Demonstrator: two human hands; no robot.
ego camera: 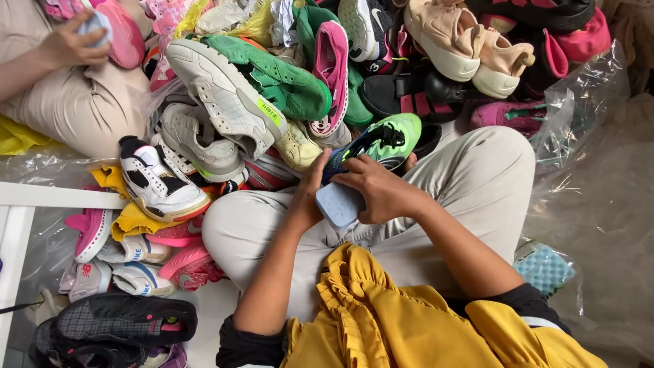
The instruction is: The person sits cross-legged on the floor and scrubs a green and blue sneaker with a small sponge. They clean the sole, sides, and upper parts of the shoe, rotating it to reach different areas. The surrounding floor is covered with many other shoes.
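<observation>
- A seated person's lap is hemmed in by a heap of shoes (272, 88) from nine to one o'clock; crinkled clear plastic sheeting (586, 170) covers the floor at three o'clock.
- A white ledge (41, 196) runs along the nine o'clock edge; a blue-green textured pad (545, 268) lies at four o'clock.
- The green and blue sneaker (381, 142) rests on the knees at centre.
- The left hand (308, 194) steadies the sneaker's heel, fingers curled on it.
- The right hand (381, 191) clasps a pale blue sponge (338, 203) against the sneaker.
- Another person's hand (68, 41) grips a pink shoe (122, 31) at ten o'clock.
</observation>
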